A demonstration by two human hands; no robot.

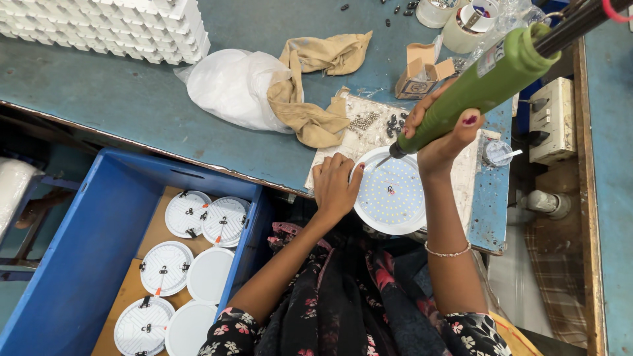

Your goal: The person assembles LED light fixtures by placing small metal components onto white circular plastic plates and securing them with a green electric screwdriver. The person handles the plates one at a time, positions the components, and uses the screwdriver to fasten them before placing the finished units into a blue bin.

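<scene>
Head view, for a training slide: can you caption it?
Right hand drives a green electric screwdriver into a round white LED panel steadied by the left hand.

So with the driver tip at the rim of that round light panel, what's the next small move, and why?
Probably press the green electric screwdriver straight down and drive the screw. The right hand has its tip at the upper left edge of the round white light panel, while the left hand lies flat against the panel's left rim, steadying it. Loose dark screws lie just behind. The screw itself is too small to confirm.
</scene>
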